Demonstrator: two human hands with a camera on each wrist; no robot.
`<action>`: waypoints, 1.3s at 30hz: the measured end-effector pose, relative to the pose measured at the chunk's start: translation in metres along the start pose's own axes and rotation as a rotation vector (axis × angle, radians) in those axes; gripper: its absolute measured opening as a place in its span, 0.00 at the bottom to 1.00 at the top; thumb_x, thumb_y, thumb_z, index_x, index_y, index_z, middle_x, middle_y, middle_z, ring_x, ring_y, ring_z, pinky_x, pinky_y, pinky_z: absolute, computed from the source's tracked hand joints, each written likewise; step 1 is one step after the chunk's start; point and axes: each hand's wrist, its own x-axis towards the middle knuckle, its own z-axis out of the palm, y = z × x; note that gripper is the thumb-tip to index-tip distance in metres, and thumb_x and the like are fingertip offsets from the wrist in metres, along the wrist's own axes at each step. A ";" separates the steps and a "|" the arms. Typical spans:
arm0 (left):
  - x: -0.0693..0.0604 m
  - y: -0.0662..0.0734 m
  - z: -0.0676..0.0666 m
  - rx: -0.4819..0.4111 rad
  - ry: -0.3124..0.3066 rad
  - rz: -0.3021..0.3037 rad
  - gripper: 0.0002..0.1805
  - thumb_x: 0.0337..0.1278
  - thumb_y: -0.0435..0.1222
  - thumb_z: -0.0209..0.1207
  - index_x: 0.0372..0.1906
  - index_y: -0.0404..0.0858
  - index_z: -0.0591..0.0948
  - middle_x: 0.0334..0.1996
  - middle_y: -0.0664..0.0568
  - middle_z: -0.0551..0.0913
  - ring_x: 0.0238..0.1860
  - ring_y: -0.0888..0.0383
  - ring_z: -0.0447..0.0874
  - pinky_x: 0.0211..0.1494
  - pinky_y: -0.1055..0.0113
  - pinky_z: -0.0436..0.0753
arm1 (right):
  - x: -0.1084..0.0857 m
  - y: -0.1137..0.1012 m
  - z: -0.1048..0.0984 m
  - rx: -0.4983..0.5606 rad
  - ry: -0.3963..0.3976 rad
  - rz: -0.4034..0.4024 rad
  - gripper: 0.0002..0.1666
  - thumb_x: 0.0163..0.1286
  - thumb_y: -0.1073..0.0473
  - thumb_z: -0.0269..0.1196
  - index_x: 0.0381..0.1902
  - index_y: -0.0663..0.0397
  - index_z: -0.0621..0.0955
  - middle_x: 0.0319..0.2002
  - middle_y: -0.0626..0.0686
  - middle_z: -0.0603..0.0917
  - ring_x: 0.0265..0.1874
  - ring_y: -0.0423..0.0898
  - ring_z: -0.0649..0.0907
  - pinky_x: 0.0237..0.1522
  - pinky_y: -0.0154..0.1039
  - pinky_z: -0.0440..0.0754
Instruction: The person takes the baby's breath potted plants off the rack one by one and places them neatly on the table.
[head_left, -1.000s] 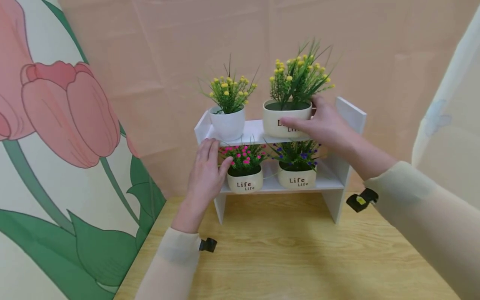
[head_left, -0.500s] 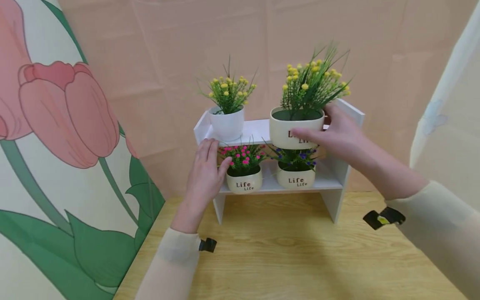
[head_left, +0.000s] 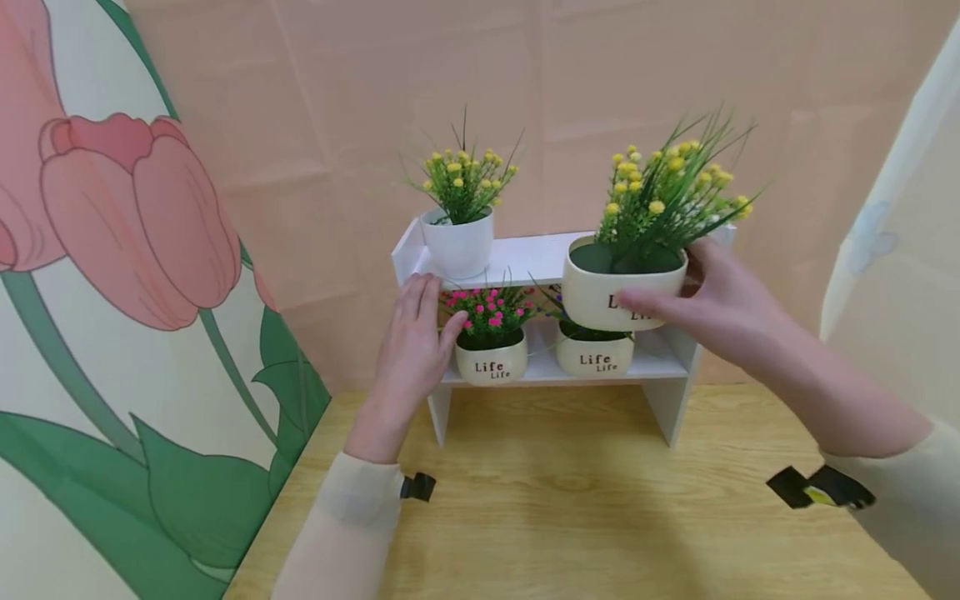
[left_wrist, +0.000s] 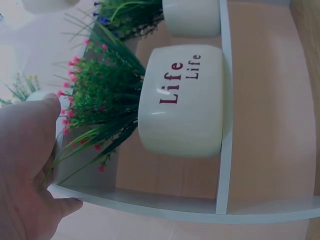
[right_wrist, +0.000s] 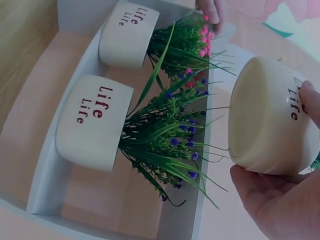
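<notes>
My right hand [head_left: 731, 304] grips a cream "Life" pot [head_left: 592, 292] planted with yellow flowers [head_left: 675, 179], thumb on its front. The pot hangs in front of the white shelf's right half; its bare underside faces the right wrist view. My left hand [head_left: 408, 358] rests its extended fingers at the shelf's upper left corner [left_wrist: 62, 187], thumb near the pink flowers [left_wrist: 82, 100]. Two matching pots stand on the lower board: one with pink flowers [head_left: 491, 364], one with blue-purple flowers [right_wrist: 92, 122]. The held pot partly hides the latter's blooms in the head view.
A white pot [head_left: 459, 248] with yellow flowers stands at the left of the top board [head_left: 528, 257]. The shelf stands on a wood-grain table [head_left: 555, 492]. A pink backdrop [head_left: 337, 125] hangs behind, and a tulip-printed panel [head_left: 142, 225] borders the left.
My right hand has carried the yellow-flowered "Life" pot off the top board, moving it rightward, down and towards me. My left hand has stayed at the shelf corner.
</notes>
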 end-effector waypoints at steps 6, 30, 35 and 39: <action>0.002 -0.001 0.002 -0.005 -0.007 -0.008 0.38 0.88 0.52 0.54 0.84 0.31 0.64 0.82 0.37 0.64 0.86 0.42 0.55 0.89 0.50 0.57 | -0.016 0.010 -0.001 -0.015 0.019 -0.058 0.58 0.72 0.38 0.77 0.89 0.25 0.58 0.77 0.49 0.75 0.68 0.63 0.82 0.47 0.25 0.82; -0.001 0.001 0.002 -0.026 0.005 -0.010 0.36 0.88 0.51 0.55 0.83 0.31 0.65 0.82 0.38 0.64 0.86 0.43 0.54 0.89 0.53 0.54 | -0.068 0.074 0.018 -0.023 0.051 -0.078 0.61 0.71 0.53 0.80 0.90 0.30 0.57 0.78 0.59 0.74 0.71 0.58 0.81 0.48 0.17 0.78; -0.001 0.000 0.002 -0.025 0.020 0.004 0.36 0.88 0.50 0.55 0.83 0.31 0.65 0.81 0.38 0.65 0.86 0.42 0.55 0.89 0.53 0.54 | -0.075 0.089 0.018 -0.001 0.074 -0.100 0.59 0.69 0.58 0.81 0.89 0.31 0.61 0.77 0.54 0.75 0.64 0.24 0.76 0.53 0.15 0.76; 0.000 -0.002 0.003 -0.023 0.034 0.013 0.35 0.88 0.50 0.56 0.82 0.31 0.66 0.81 0.38 0.66 0.86 0.42 0.56 0.89 0.53 0.55 | -0.080 0.101 0.018 0.011 0.075 -0.098 0.58 0.70 0.61 0.80 0.88 0.32 0.63 0.76 0.46 0.75 0.63 0.21 0.75 0.53 0.15 0.76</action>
